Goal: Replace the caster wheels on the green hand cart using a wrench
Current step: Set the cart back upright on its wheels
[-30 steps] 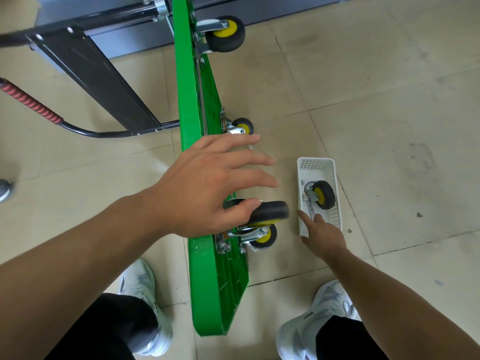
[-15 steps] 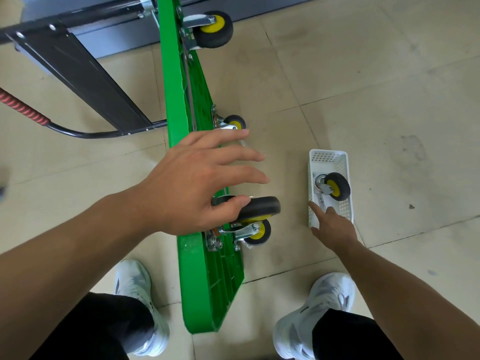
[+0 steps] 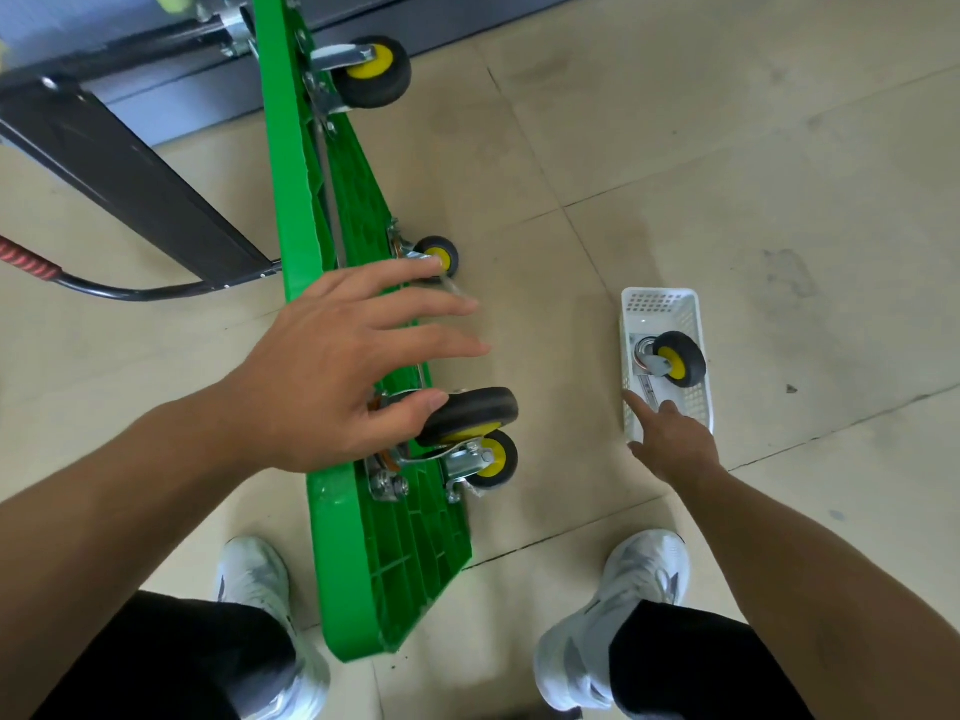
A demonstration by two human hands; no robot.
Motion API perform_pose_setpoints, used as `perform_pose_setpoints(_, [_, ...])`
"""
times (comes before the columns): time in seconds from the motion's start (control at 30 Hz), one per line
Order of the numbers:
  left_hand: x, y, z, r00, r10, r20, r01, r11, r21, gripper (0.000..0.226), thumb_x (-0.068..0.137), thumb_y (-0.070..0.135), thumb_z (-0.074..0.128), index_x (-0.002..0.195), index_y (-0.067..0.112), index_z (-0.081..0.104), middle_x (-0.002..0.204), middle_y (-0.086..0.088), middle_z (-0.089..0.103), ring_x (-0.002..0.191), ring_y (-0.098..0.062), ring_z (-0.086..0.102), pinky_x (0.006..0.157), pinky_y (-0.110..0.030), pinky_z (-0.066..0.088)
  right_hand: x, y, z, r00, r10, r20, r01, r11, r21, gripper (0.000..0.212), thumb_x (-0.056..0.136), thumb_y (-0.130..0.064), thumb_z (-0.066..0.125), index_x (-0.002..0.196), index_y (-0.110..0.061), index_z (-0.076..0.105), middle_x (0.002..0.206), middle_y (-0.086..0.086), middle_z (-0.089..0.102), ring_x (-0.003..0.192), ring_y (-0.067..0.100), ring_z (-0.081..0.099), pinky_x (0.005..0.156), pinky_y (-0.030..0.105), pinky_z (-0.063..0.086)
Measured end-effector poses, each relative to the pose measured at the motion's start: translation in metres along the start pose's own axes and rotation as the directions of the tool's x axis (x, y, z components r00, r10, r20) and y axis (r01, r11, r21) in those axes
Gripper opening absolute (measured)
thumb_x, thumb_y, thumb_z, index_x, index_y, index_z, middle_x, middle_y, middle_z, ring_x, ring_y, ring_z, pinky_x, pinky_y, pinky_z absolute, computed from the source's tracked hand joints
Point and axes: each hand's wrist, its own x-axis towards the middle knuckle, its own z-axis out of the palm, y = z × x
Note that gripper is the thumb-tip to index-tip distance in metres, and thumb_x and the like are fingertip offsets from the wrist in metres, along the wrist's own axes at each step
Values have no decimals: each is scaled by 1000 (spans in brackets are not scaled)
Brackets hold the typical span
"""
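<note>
1. The green cart (image 3: 384,563) stands up on its long edge on the tan tile floor (image 3: 727,148). Its ribbed underside faces right.
2. Your left hand (image 3: 332,376) lies over the cart's top edge. The fingers are spread out straight and do not curl around anything.
3. Your left thumb rests on a black wheel (image 3: 472,413) with a yellow middle, at the near end of the cart.
4. Just below it is a second wheel (image 3: 496,459) in a silver bracket, bolted to the underside.
5. A small wheel (image 3: 439,252) sits farther along the cart, just past your fingertips.
6. A big wheel (image 3: 374,70) sticks out at the far end.
7. A white basket (image 3: 660,304) sits on the floor to the right, well apart from the cart.
8. One loose wheel (image 3: 678,356) lies inside the basket, near its middle.
9. A silver metal piece (image 3: 649,394) lies in the near part of the basket. It is too small to tell what it is.
10. Your right hand (image 3: 670,439) is at the near end of the basket. Two fingers point straight out, and one touches the left wall. It is not holding anything you can see.
11. The cart's black handle with a red grip (image 3: 26,262) lies on the left.
12. Your left shoe (image 3: 254,579) is left of the cart and your right shoe (image 3: 644,569) is right of it.
</note>
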Motion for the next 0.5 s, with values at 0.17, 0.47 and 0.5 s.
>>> perform_pose_setpoints(0.17, [3,2,1,1000,2,4,-2,1000,9,44,91,48,52,133,40,60,147,18,48,148,-17,29,104,-52,39,-2,19,-1,998,56,2,-55,998,-16,78,97,-45,60,159,-46,13,117,8,51,71,22,52,61,32,46])
perform_pose_setpoints(0.47, [6,2,5,1000,14,-24,-14,1000,3,44,91,51,52,133,40,60,145,18,51,148,-17,31,102,-52,41,-16,31,-5,997,77,-31,-78,997,-2,79,97,-52,59,160,-46,12,132,6,43,102,24,61,70,36,51])
perform_pose_setpoints(0.5, [7,2,5,1000,14,-24,-14,1000,4,44,92,52,50,134,41,59,145,18,51,148,-17,31,103,-52,41,-18,29,-7,995,81,-61,-81,997,4,79,97,-54,59,160,-45,13,134,6,42,107,25,58,73,38,53])
